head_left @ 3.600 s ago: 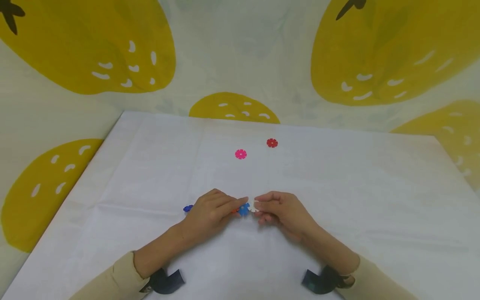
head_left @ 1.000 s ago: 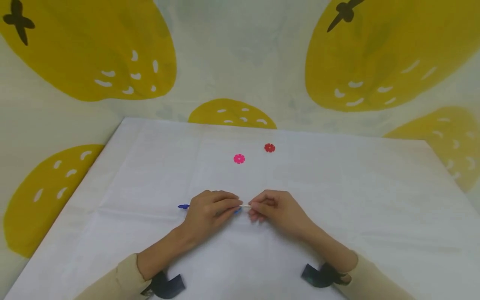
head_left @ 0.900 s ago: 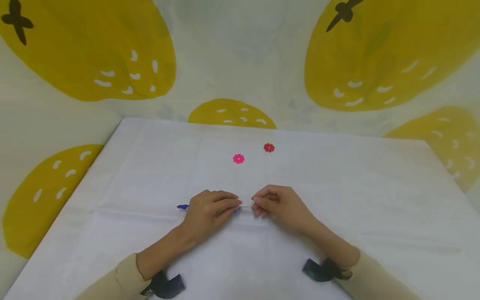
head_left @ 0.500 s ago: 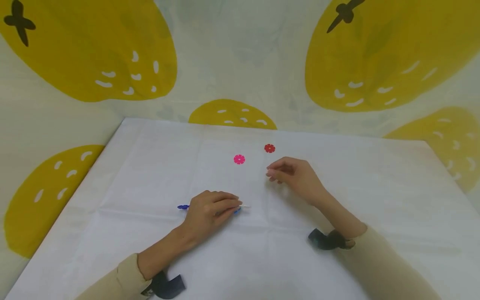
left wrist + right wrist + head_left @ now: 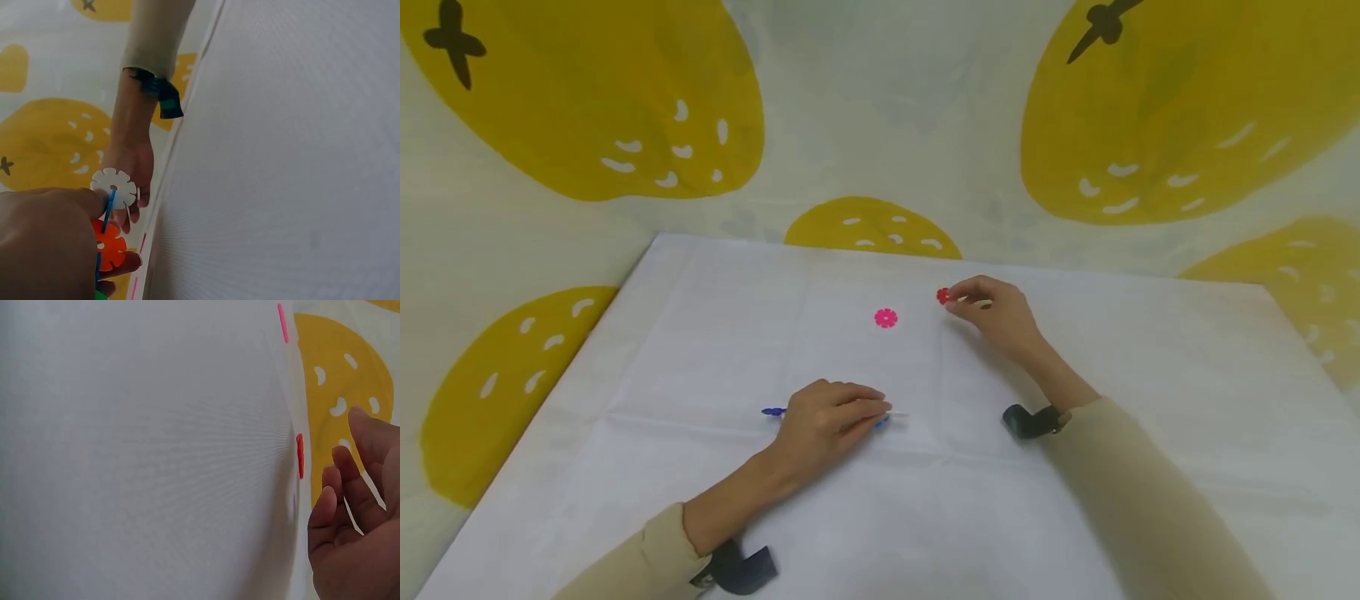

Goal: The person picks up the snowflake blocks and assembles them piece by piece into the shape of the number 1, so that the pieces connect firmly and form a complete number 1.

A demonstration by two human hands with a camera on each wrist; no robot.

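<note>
My left hand [image 5: 831,421] grips a chain of interlocking snowflake discs low over the table. A dark blue disc [image 5: 772,412] sticks out on its left. The left wrist view shows a white disc [image 5: 114,189] at the other end, slotted to a light blue disc [image 5: 108,211], then an orange disc [image 5: 112,249] and a bit of green disc [image 5: 101,295]; the palm hides the rest. My right hand [image 5: 1000,321] reaches to a red disc [image 5: 942,296] lying flat. In the right wrist view thumb and fingers are spread, a gap between them and that disc.
A pink disc [image 5: 886,318] lies flat, left of the red one and nearer to me. White cloth [image 5: 1112,358] covers the table, with shallow creases. Behind its far edge hangs a curtain [image 5: 895,108] with large yellow fruit prints.
My right hand has left the white disc at the chain's end and moved away from me to the red disc. The left hand keeps its grip; earlier the chain turned edge-on.
</note>
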